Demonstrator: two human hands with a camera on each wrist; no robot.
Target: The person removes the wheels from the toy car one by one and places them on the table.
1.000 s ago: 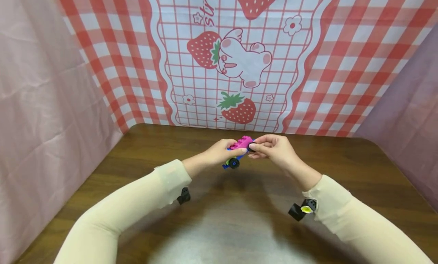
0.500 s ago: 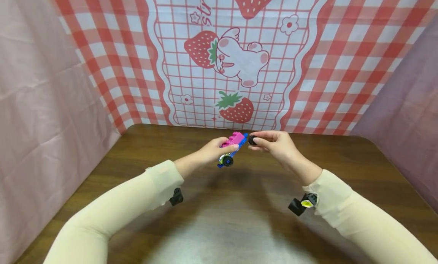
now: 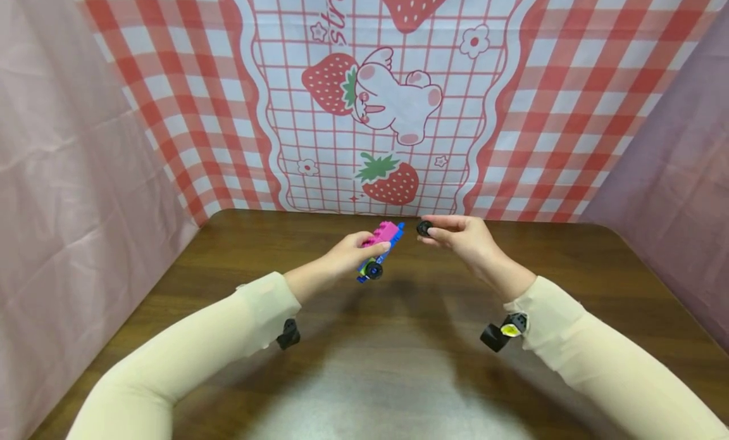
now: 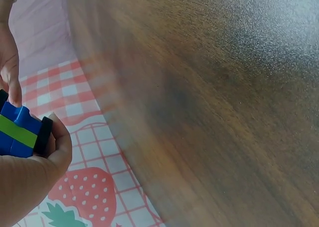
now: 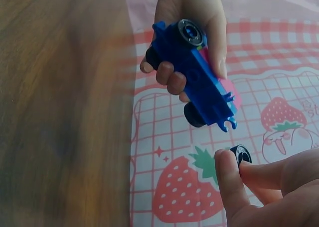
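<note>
My left hand [image 3: 344,255] grips a toy car [image 3: 389,232] built of bricks, holding it tilted above the table. The car has a blue chassis [image 5: 197,82], a pink studded block on top and a lime green part at one end. Three black wheels sit on the chassis in the right wrist view, and a bare blue stub shows on the side toward my right hand. Thumb and fingers of my right hand [image 3: 468,238] pinch a loose black wheel [image 3: 424,228], a short gap away from the car. In the left wrist view, a green stripe [image 4: 17,130] crosses the blue underside.
Both hands are over the far part of a brown wooden table [image 3: 353,364]. Behind it hangs a red-and-white checked cloth [image 3: 569,111] with strawberries. A pink curtain [image 3: 85,174] borders the left side and a purple one [image 3: 672,149] the right.
The wheel in my right hand was against the car a second ago and has come away from it. My left hand has carried the car a little to the left.
</note>
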